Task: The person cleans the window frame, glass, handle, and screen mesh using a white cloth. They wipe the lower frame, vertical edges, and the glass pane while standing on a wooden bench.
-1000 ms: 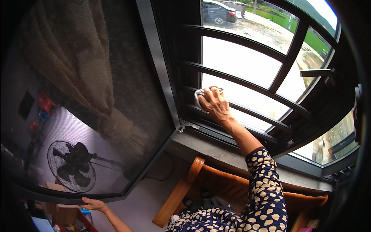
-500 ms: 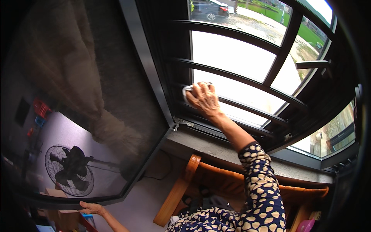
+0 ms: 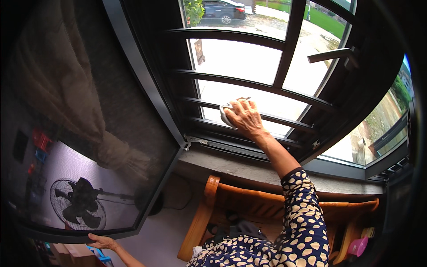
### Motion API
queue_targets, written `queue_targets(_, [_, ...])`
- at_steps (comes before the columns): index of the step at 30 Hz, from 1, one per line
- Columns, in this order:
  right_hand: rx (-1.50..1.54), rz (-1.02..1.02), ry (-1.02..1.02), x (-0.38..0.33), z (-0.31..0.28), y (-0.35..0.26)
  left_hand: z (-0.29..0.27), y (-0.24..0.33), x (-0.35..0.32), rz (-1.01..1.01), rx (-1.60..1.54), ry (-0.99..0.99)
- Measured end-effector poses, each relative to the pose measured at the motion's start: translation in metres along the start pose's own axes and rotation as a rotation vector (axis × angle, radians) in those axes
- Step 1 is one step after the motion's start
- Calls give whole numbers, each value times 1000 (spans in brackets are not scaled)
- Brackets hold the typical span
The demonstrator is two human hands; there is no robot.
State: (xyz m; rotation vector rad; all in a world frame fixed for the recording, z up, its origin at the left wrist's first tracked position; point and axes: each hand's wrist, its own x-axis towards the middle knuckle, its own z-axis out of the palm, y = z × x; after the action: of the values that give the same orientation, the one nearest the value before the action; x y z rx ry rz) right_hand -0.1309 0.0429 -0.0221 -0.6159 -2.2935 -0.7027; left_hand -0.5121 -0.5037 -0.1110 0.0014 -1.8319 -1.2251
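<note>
big dark window frame point(image 3: 147, 89) takes up most of the view, with a swung-open screen panel point(image 3: 89, 147) on the left side that has a brownish curtain point(image 3: 66, 89) showing through it and a standing fan point(image 3: 80, 209) low behind the mesh. the open part has a black grille point(image 3: 249, 84) of horizontal bars with a bright street and a parked dark car point(image 3: 220, 10) outside. under the sill sits a wooden bench point(image 3: 249, 209), orange-brown, with a little pink cup point(image 3: 358, 245) near its right end.

right arm in a dark sleeve with cream dots reaches up over the bench. right hand point(image 3: 244, 119) is pressed flat-ish, fingers curled over a small pale grey cloth point(image 3: 225, 115), holding it against one of the lower grille bars, just above the bottom window track. most of the cloth is hidden under the palm, only the left edge peeks out.

left hand point(image 3: 103, 241) is way down at the bottom left, gripping the lower edge of the screen panel, fingers wrapped on the frame.
</note>
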Motion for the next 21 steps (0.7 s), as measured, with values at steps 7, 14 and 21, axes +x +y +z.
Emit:
queue_targets(7, [-84, 46, -81, -66, -38, 48, -3, -5, 2, -18, -52, -58])
queue_targets(14, [-53, 40, -156, -71, -57, 56, -39, 21, -63, 507, 204, 74])
queue_targets(21, [34, 60, -120, -15, -7, 15, 24, 162, -162, 569, -278, -565])
